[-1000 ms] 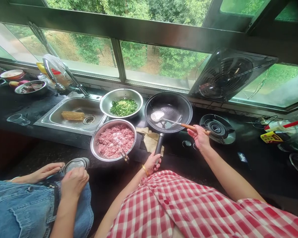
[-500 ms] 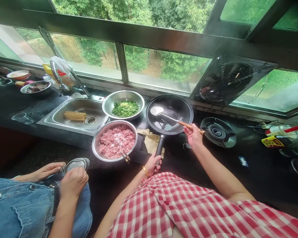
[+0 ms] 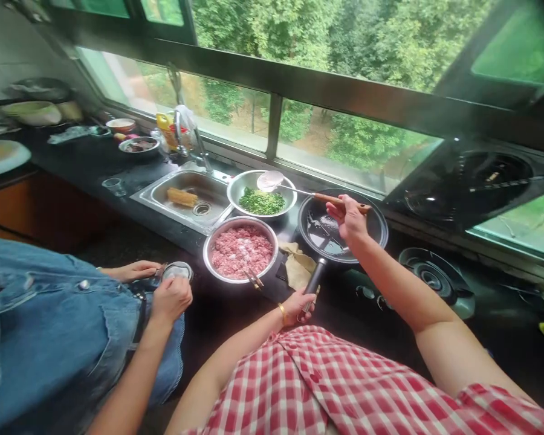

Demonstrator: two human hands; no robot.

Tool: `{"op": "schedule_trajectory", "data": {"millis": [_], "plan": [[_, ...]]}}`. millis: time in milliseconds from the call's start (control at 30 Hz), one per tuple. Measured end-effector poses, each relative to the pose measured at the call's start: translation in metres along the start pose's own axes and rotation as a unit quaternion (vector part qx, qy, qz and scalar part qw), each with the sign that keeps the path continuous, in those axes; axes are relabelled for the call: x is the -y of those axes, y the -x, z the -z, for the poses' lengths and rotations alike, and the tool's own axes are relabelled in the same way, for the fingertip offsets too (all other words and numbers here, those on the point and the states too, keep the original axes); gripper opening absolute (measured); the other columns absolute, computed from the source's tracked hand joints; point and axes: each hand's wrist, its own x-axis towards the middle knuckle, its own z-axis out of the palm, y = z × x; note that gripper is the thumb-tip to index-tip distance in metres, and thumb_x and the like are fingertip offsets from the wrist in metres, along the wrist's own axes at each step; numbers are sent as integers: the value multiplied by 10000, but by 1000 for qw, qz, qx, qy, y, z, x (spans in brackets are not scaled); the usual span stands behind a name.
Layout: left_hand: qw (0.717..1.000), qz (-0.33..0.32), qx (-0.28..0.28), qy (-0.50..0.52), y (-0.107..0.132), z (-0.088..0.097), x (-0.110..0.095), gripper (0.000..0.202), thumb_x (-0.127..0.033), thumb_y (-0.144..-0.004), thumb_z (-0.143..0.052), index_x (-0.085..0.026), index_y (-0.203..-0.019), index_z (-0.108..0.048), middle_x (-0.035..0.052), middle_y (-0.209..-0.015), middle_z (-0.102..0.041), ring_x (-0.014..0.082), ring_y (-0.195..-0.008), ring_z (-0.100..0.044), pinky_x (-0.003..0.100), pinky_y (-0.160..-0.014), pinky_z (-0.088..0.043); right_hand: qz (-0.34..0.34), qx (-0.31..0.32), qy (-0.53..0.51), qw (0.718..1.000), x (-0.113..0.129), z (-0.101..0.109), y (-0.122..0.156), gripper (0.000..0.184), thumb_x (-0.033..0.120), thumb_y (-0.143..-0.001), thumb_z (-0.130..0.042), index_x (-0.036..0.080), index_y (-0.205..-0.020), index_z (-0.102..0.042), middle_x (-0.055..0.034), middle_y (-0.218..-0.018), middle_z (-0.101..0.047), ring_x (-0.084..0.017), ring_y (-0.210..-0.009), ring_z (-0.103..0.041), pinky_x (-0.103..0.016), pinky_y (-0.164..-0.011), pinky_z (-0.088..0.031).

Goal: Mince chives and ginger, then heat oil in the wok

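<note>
My left hand (image 3: 298,307) is closed round the black handle of a dark frying pan (image 3: 375,225), in which a little shiny liquid lies. In my right hand (image 3: 350,220) is the wooden handle of a ladle (image 3: 271,180). The ladle's bowl hangs over a metal bowl (image 3: 291,205) of chopped greens (image 3: 260,201) with a pale heap on top. Closer to me stands a second metal bowl (image 3: 207,257) of minced meat (image 3: 240,251) with white powder on it. Chopsticks (image 3: 255,280) rest over its rim.
A person in denim at the left holds a small metal container (image 3: 178,270) in both hands. The sink (image 3: 156,199) has a yellowish, log-like piece (image 3: 182,197) in it. A cloth (image 3: 300,266) lies by the pan, and a gas burner (image 3: 430,279) is at the right.
My right hand has lifted the ladle out of the pan and carried it left over the bowl of greens. My left hand still grips the pan handle. The view has turned left.
</note>
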Motion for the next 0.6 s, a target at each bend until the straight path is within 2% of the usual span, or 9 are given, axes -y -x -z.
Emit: {"op": "schedule_trajectory", "data": {"millis": [67, 167, 233, 300, 433, 600], "plan": [[999, -39, -19, 30, 2, -2, -1, 348, -191, -910, -303, -195, -562, -305, -26, -500, -368, 65, -424, -427, 167, -404, -369, 1, 38, 12, 999, -20, -40, -2, 195, 324, -717, -651, 189, -826, -562, 19, -683, -679, -136, -615, -673, -262, -606, -573], [998, -29, -16, 62, 3, -2, 0, 332, -208, -899, -344, -190, -573, -284, -39, -515, -334, 58, -430, -411, 167, -407, -340, 35, 122, 42, 991, -60, -97, -1, 237, 337, -695, -659, 189, -859, -572, 9, -698, -680, -151, -657, -674, -290, -649, -564], [997, -25, -14, 77, 2, 0, 1, 331, -215, -890, -363, -189, -572, -276, -41, -522, -322, 57, -431, -406, 170, -406, -325, 91, 192, 94, 973, -88, -130, 1, 231, 354, -693, -650, 184, -840, -598, -3, -712, -680, -160, -688, -669, -301, -683, -551], [996, -20, -11, 90, 1, 3, 2, 330, -215, -883, -376, -190, -570, -274, -39, -525, -319, 58, -434, -406, 173, -403, -318, 161, 250, 172, 939, -112, -155, 2, 215, 366, -697, -639, 180, -806, -628, -16, -730, -683, -162, -687, -656, -301, -692, -535], [993, -16, 0, 120, 0, 8, 3, 329, -209, -873, -403, -190, -568, -280, -38, -525, -329, 52, -433, -410, 166, -398, -317, 283, 337, 283, 852, -142, -186, 3, 218, 373, -728, -601, 196, -836, -669, -27, -801, -698, -165, -702, -637, -305, -707, -516], [989, -1, 10, 149, -1, 11, 4, 321, -202, -864, -417, -191, -566, -296, -41, -518, -351, 46, -433, -425, 158, -393, -325, 370, 427, 295, 771, -150, -197, 4, 215, 346, -781, -544, 209, -883, -675, -45, -935, -697, -180, -798, -643, -319, -754, -509]]}}
